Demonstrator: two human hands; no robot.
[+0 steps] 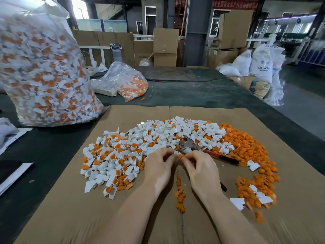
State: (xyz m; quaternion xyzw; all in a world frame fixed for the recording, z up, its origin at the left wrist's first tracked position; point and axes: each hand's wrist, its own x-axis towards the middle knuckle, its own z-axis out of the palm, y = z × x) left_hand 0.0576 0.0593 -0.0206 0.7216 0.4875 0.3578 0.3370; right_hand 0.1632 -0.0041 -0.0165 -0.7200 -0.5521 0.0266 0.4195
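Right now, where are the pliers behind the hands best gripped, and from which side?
Grip the pliers by the red-and-black handle, coming from the right and above. The handle juts out bare toward the right, while the metal head lies among the white caps. The right hand is nearest, though it and the left hand pinch an orange piece.

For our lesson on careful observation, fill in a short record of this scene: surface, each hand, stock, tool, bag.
Surface: cardboard sheet on a dark table
Left hand: pinches the small orange piece
Right hand: pinches the same piece
Stock: pile of white and orange parts; orange heap on its right
Tool: pliers lying on that pile, beyond the hands
Bag: large clear bag of such parts, far left
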